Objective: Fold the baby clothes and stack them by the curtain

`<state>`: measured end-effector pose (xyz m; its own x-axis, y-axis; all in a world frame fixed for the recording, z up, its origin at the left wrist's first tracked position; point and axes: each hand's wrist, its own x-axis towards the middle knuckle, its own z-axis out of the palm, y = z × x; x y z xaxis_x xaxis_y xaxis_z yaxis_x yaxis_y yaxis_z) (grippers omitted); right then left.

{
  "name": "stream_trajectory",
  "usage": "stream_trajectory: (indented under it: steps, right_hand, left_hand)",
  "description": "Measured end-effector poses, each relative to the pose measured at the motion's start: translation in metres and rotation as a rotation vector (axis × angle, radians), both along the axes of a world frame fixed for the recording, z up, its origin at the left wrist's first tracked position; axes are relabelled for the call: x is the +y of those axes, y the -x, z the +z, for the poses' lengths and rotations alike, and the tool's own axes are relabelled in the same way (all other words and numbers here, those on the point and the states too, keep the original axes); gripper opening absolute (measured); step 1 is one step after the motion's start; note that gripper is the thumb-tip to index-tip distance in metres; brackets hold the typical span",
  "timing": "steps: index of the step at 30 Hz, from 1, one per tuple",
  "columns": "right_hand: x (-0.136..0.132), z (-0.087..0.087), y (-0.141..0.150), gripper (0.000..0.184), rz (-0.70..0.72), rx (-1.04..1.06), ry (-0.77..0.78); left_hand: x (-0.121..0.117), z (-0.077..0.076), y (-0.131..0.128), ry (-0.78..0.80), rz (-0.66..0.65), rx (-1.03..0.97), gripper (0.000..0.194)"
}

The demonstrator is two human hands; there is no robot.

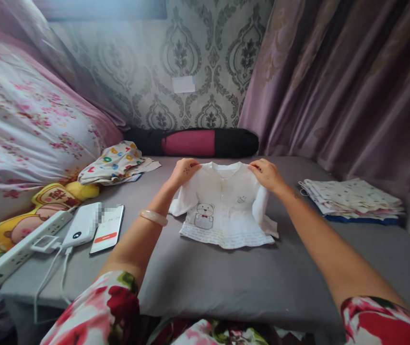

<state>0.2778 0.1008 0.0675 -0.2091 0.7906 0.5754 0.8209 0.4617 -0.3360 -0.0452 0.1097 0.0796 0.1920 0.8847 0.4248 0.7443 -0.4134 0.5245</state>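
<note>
A small white baby shirt (226,206) with a bear print on its lower front is spread in front of me, neckline toward the wall. My left hand (187,171) pinches its left shoulder, and my right hand (265,173) pinches the right shoulder. Both sleeves hang down at the sides, and the printed hem lies toward me on the grey-covered surface (233,282). The fingertips of both hands are partly hidden by the cloth and the knuckles.
On the right is a folded stack of clothes (352,199). At the left lie a crumpled letter-print garment (113,163), a phone (107,230), a white power bank (84,223) with cables, a power strip (21,254) and a yellow plush (42,211). A black and pink roll (190,143) rests against the wall.
</note>
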Motion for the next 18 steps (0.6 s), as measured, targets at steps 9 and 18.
stream_trajectory:
  steps: [9, 18]
  right_hand:
    - [0.018, -0.017, 0.0, 0.024, -0.037, -0.048, 0.071]
    - [0.044, -0.044, -0.004, 0.025, -0.094, -0.085, 0.169]
  left_hand:
    - [0.026, -0.02, -0.005, 0.104, 0.068, 0.045, 0.026]
    - [0.055, -0.045, -0.014, 0.17, 0.099, 0.08, 0.026]
